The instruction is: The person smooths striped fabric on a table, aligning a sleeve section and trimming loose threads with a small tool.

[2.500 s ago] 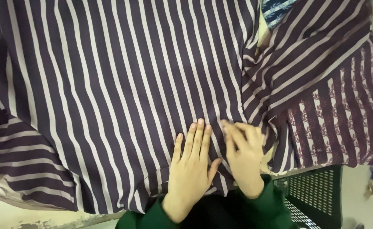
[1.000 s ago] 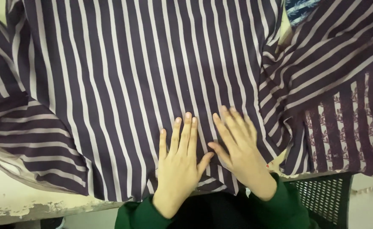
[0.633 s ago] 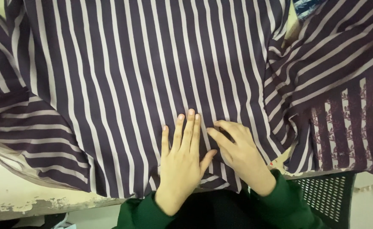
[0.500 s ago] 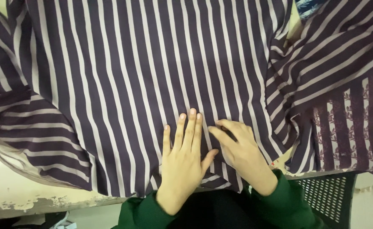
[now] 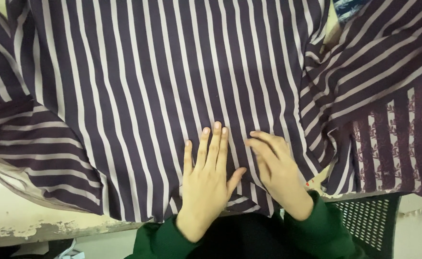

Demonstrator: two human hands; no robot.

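Smoothing striped garment point(image 5: 172, 81) flat on bench point(image 5: 14, 218) | left hand point(image 5: 210, 175) spread, palm down near hem | right hand point(image 5: 275, 168) spread flat beside it | body mostly flattened; sleeves left rumpled, unfolded

Soft even indoor light, faint shadows, no glare, right hand point(image 5: 277, 168) slightly motion-blurred, otherwise sharp

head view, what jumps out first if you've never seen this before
A dark purple garment with pale stripes fills nearly the whole frame, spread flat over a worn pale table. At the near edge, the left hand lies flat on it with fingers together, and the right hand rests beside it with fingers curled. At the right, a patterned striped cloth lies above a black mesh chair.
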